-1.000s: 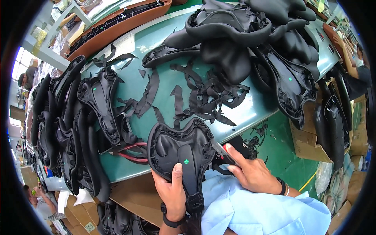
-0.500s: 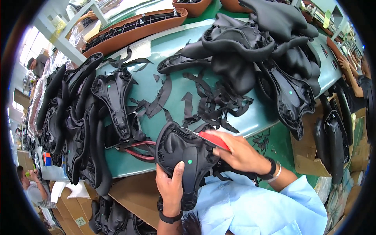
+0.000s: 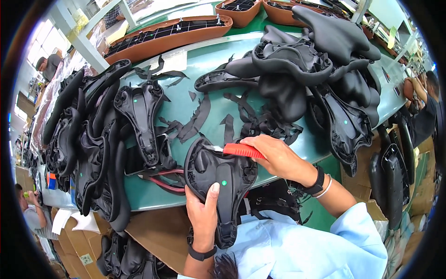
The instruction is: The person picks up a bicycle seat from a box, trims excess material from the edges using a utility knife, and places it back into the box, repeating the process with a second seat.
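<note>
My left hand (image 3: 203, 209) grips the edge of a black bicycle saddle (image 3: 226, 200), thumb on its underside. The saddle is held bottom up over the table's near edge, its wide end away from me and a green dot in its middle. In my right hand (image 3: 281, 160) is a red-handled utility knife (image 3: 244, 150). Its blade points left and lies at the inner rim of the saddle's wide end. Black cover material is folded over that rim. A strip of black scrap (image 3: 228, 128) lies just beyond the saddle.
Black saddles (image 3: 83, 153) are piled at left, and another heap (image 3: 292, 60) stands at far right on the green table (image 3: 186, 109). Black offcuts (image 3: 278, 130) lie between them. A red-handled tool (image 3: 167, 180) rests at the near edge. Brown padded seats (image 3: 169, 37) line the back. Other people work nearby.
My right hand has moved the knife left along the saddle's rim, turning its handle flatter. My left hand keeps its hold. The view has shifted slightly.
</note>
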`<state>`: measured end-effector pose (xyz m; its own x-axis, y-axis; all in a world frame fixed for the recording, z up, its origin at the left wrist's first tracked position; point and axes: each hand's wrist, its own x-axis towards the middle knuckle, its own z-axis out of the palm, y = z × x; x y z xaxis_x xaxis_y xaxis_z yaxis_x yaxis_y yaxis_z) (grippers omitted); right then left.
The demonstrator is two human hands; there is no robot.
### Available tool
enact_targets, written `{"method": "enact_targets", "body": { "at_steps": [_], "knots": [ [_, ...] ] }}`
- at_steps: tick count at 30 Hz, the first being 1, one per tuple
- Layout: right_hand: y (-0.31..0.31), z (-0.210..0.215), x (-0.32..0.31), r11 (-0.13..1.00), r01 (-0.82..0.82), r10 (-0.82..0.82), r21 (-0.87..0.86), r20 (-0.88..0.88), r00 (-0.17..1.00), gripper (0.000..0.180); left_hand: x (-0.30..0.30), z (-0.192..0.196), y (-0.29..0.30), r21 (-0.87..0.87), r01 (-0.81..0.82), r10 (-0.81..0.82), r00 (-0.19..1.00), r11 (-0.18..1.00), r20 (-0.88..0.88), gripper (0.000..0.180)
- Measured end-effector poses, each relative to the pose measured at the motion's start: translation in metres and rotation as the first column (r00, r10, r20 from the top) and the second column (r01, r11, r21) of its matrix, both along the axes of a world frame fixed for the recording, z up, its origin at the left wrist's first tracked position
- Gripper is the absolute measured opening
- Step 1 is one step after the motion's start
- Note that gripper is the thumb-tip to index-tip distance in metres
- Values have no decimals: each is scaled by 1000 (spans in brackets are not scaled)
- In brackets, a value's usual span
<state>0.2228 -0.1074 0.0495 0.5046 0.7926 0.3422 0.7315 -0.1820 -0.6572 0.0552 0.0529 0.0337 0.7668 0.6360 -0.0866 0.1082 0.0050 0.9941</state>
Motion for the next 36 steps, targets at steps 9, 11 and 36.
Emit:
{"method": "enact_targets", "body": {
  "at_steps": [9,11,36],
  "knots": [
    [-10,0,-14,992,122,-83,27,-589,804,35,-7,-2,6,-17,21,-22,997,1000,-67,52],
    [-11,10,-26,988,146,-71,46,-705,706,34,-9,-6,5,-60,-4,2,1000,998,-31,51],
    [1,43,-1,975,196,-221,-103,-379,899,47,81,18,17,595,326,-291,944,735,-157,15]
  ]
}}
